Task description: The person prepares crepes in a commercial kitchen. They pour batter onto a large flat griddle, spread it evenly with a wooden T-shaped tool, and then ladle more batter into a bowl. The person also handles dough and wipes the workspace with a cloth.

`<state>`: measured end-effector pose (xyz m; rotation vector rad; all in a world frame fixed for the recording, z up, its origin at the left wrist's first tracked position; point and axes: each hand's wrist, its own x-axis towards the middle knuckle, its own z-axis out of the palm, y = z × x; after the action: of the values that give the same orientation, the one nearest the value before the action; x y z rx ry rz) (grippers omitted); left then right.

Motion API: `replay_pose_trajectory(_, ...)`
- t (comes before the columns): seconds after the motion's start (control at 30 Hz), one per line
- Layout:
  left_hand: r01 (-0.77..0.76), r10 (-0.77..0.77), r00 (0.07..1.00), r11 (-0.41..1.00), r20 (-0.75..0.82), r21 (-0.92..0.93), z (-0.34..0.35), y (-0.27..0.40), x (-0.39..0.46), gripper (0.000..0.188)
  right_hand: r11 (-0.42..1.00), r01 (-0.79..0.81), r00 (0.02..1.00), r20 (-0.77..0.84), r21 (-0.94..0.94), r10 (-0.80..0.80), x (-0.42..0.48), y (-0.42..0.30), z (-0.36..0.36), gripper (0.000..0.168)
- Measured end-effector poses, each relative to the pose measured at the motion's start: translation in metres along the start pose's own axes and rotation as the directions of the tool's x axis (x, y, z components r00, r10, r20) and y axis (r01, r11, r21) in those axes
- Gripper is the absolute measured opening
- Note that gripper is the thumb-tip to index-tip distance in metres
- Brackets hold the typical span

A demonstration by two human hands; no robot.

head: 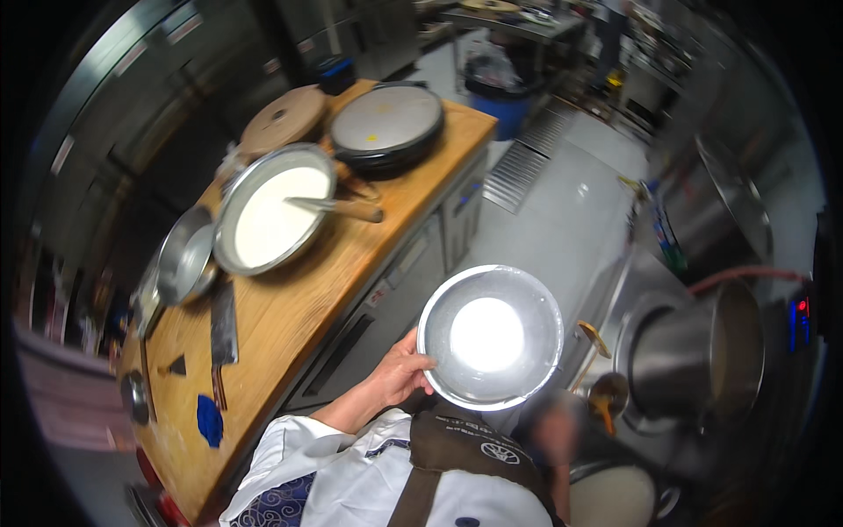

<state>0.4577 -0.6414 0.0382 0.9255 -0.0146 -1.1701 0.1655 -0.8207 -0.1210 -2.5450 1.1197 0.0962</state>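
Note:
My left hand grips the near-left rim of a round steel bowl, thumb over the edge. The bowl is held in front of the apron, its inside facing up. A bright white disc fills its middle; whether that is glare or contents, I cannot tell. To the right of the apron, a forearm leads up to a blurred patch, apparently my right hand; its fingers cannot be made out. On the wood-topped counter to the left sits a large steel bowl of white liquid, with a wooden-handled utensil resting in it.
The counter also bears a round electric griddle, a round wooden lid, steel bowls, a cleaver and a blue cloth. Rightward stand a stockpot, a ladle and a pot of pale liquid. Someone stands far back.

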Motion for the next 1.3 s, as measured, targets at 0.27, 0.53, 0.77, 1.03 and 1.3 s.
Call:
replay_pose_trajectory(0.27,-0.32,0.279,0.898,0.945,-0.34,-0.07,-0.061,0.013,-0.1,0.06,0.873,0.477,0.875,-0.041,-0.1,-0.482,0.062,-0.039,-0.023,0.015)
replay_pose_trajectory(0.53,-0.644,0.491,0.64,0.762,-0.591,-0.065,-0.141,0.018,-0.181,0.059,0.763,0.593,0.778,0.062,0.259,-0.625,0.07,-0.25,-0.144,0.007)
replay_pose_trajectory(0.77,-0.72,0.504,0.463,0.694,-0.729,0.022,-0.21,0.025,-0.249,0.055,0.414,0.744,0.372,0.19,0.525,-0.909,0.044,-0.48,-0.124,0.02)
replay_pose_trajectory(1.03,-0.682,0.394,0.421,0.732,-0.817,0.002,-0.265,0.015,-0.298,0.056,0.503,0.516,0.219,0.46,0.694,-0.86,0.031,-0.707,-0.015,0.028)
replay_pose_trajectory(1.3,-0.643,0.31,0.443,0.763,-0.841,-0.057,-0.293,0.011,-0.295,0.055,0.69,0.014,0.42,0.621,0.724,-0.661,0.037,-0.775,0.054,0.037)
